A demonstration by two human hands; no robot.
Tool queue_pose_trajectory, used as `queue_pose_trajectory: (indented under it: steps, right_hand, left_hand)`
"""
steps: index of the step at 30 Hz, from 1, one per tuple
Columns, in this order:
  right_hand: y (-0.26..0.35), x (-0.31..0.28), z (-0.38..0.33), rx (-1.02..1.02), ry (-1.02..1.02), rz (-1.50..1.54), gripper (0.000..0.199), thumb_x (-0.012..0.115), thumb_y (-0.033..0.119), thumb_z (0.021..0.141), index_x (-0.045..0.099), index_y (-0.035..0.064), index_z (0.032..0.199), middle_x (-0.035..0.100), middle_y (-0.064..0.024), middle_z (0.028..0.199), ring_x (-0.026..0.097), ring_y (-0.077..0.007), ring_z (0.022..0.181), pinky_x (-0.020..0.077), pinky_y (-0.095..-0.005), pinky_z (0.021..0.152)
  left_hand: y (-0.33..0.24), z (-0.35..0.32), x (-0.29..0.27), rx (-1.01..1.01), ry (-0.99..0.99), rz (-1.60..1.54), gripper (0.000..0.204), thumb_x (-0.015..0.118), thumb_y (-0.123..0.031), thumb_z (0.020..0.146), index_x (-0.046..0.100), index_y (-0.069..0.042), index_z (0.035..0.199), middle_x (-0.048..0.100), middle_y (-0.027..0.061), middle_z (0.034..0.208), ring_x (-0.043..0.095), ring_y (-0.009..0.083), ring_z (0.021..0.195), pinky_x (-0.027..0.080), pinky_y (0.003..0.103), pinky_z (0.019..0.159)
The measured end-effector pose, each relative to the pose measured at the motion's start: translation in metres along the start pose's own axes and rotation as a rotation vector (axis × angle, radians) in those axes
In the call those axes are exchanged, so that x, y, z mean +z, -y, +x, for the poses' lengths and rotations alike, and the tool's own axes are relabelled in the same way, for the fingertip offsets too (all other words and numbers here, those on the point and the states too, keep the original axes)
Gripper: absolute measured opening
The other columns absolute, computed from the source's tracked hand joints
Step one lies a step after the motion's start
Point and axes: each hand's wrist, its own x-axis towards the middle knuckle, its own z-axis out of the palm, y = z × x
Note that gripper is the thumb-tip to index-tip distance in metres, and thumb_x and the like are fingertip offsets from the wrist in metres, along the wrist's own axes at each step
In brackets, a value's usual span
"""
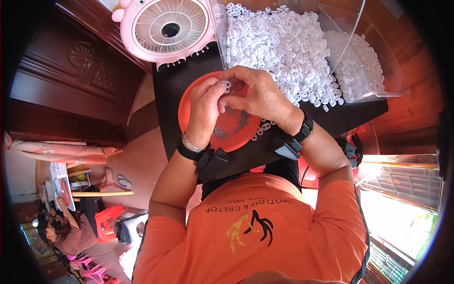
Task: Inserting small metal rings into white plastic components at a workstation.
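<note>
Both my hands meet over a round orange tray (228, 145) on a black table. A small white oval plastic piece with two holes (227, 86) sits at the fingertips of my left hand (204, 106), whose fingers are pinched on it. Close beside it, my right hand (260, 92) curls thumb and fingers inward; whatever is between those fingertips is too small to make out. Inside the tray lie many thin grey metal pins or screws (242, 119). Several white pieces (266, 127) rest on the table by the tray's right edge.
A large heap of white plastic pieces (279, 45) fills the table's far side, next to a clear plastic bin (352, 71) holding more. A pink fan (170, 30) stands at the far left. Another person (73, 232) sits at a table on the left, near a red stool (109, 222).
</note>
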Motion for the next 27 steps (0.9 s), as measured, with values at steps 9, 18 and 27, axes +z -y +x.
queue_pose_trajectory:
  steps: [9,18,27]
  right_hand:
    - [0.005,0.004,-0.004,-0.035,-0.013,-0.125,0.027,0.069,0.013,0.075,0.062,0.0009,0.098,0.064,-0.0171,0.083,0.064,-0.0336,0.075,0.0519,-0.0366,0.066]
    - [0.003,0.006,-0.003,-0.035,-0.032,-0.1,0.024,0.069,0.014,0.076,0.063,0.0027,0.097,0.065,-0.0166,0.078,0.064,-0.0333,0.071,0.0517,-0.0359,0.062]
    - [0.018,0.002,-0.006,0.012,-0.049,-0.042,0.014,0.066,0.011,0.077,0.063,0.0023,0.087,0.064,-0.0154,0.072,0.064,-0.0327,0.066,0.0514,-0.0357,0.059]
  left_hand:
    - [0.004,-0.004,-0.003,-0.012,0.025,0.009,0.029,0.049,-0.024,0.09,0.064,0.001,0.087,0.058,0.003,0.063,0.047,0.0062,0.049,0.035,0.019,0.044]
    - [0.004,-0.002,-0.004,0.022,0.037,0.019,0.028,0.05,-0.023,0.089,0.063,0.0,0.08,0.054,0.0013,0.059,0.048,0.0062,0.049,0.035,0.019,0.042]
    - [-0.003,-0.009,0.004,0.085,0.016,0.01,0.027,0.049,-0.019,0.089,0.063,0.002,0.078,0.054,0.0022,0.058,0.049,0.0072,0.047,0.036,0.02,0.042]
